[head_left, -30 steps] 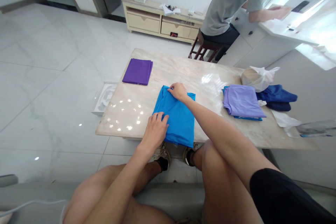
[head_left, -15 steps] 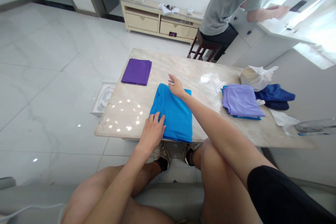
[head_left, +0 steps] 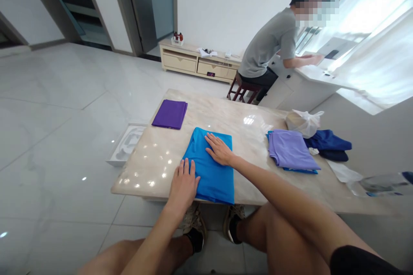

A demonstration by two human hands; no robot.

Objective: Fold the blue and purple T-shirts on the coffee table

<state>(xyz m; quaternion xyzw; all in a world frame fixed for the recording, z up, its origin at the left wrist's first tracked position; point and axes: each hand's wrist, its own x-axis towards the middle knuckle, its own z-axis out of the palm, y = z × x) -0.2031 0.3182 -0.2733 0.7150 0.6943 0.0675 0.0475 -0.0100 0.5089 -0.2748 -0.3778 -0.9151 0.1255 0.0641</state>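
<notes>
A folded bright blue cloth (head_left: 214, 184) lies on the marble-topped table (head_left: 145, 176) near its front edge. My left hand (head_left: 184, 182) rests with fingers spread on the cloth's left edge. Flat on the upper right part of the same cloth is my right hand (head_left: 218, 148), its fingers apart. Neither hand grips anything. Beyond them, at the back left of the table, sits a folded dark purple cloth (head_left: 170, 114). A folded lavender cloth (head_left: 290, 149) lies to the right, over another blue piece.
Right of the lavender cloth are a white plastic bag (head_left: 305, 123), dark blue fabric (head_left: 331, 141) and a clear bottle (head_left: 383, 184). A white box (head_left: 127, 144) is on the floor at left. A person (head_left: 267, 47) sits on a stool beyond.
My right hand has come down from above the cloth's top edge onto its surface. My left hand stays at the left edge, fingers straighter. The camera view has tilted up.
</notes>
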